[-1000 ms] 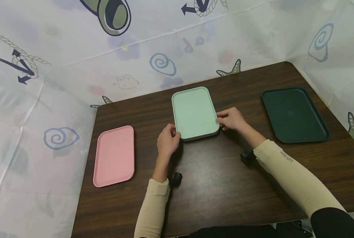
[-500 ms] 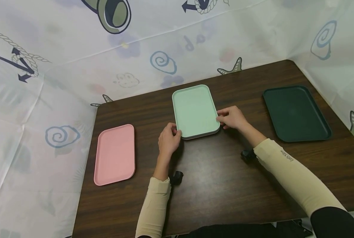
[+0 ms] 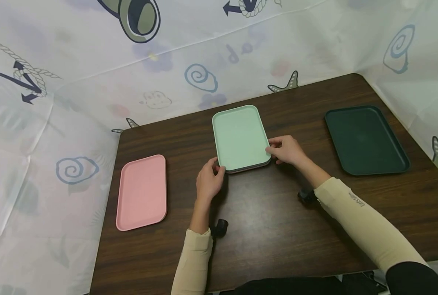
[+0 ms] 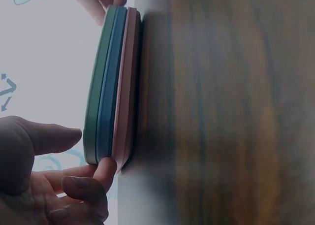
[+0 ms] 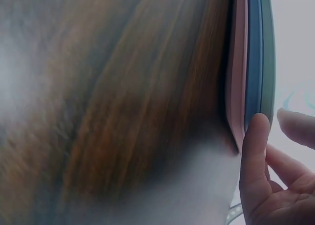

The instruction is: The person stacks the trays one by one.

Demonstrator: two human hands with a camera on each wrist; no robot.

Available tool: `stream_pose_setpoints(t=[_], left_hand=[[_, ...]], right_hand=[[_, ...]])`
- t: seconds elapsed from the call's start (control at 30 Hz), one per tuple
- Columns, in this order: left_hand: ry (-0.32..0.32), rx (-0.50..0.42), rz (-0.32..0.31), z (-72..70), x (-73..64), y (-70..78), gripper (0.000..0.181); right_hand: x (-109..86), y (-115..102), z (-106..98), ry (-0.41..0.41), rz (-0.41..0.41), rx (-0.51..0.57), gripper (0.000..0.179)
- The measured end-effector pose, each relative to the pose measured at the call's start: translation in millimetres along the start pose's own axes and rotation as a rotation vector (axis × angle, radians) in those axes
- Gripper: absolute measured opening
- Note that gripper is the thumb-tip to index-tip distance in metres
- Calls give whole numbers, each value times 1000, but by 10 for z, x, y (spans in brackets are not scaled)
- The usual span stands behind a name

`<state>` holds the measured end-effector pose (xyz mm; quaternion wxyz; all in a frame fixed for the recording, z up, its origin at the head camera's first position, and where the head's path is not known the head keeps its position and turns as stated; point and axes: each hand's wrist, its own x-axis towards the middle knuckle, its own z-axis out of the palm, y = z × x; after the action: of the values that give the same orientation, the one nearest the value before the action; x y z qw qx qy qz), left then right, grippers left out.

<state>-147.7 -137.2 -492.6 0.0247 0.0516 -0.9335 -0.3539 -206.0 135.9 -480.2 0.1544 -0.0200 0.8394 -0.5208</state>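
In the head view a light green tray (image 3: 241, 137) lies on top of a stack at the middle of the table. The left wrist view shows its green edge above a blue tray (image 4: 111, 82) and a pink tray (image 4: 125, 97), with a dark band beneath. My left hand (image 3: 209, 180) holds the near left corner, thumb at the green rim and a fingertip at the blue edge. At the near right side, my right hand (image 3: 287, 150) holds the stack's edge, its thumb by the green rim and a finger against the side.
Another pink tray (image 3: 141, 192) lies flat at the left of the brown wooden table (image 3: 263, 233). On the right lies a dark green tray (image 3: 366, 141). Printed white cloth (image 3: 112, 41) hangs around the table's back and sides.
My left hand has shifted slightly towards me along the corner, and my right hand has dipped a little. The stack stays in nearly the same place.
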Motion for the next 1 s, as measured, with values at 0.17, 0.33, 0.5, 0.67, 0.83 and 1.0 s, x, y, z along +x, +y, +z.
stream_pose_setpoints(t=[0.17,0.33,0.5,0.67,0.83,1.0], left_hand=[[-17,10,-5,-12,-112,6,44],[-50,46,-22,-10,-214,-9,37],[-82,79,-25,40,-331,63,15],[-120,109,94,234,-450,296,28],[-235,106,285,524,-529,681,48],[-416,23,411,879,-599,1100,14]], right_hand=[[-101,10,23,-9,-5,25,49],[-279,71,-28,-42,-22,14,46],[-515,238,-276,-56,-30,-1,43],[-773,493,-758,51,-11,-32,50],[-955,741,-1385,300,60,-274,55],[-1030,965,-1941,443,263,-540,58]])
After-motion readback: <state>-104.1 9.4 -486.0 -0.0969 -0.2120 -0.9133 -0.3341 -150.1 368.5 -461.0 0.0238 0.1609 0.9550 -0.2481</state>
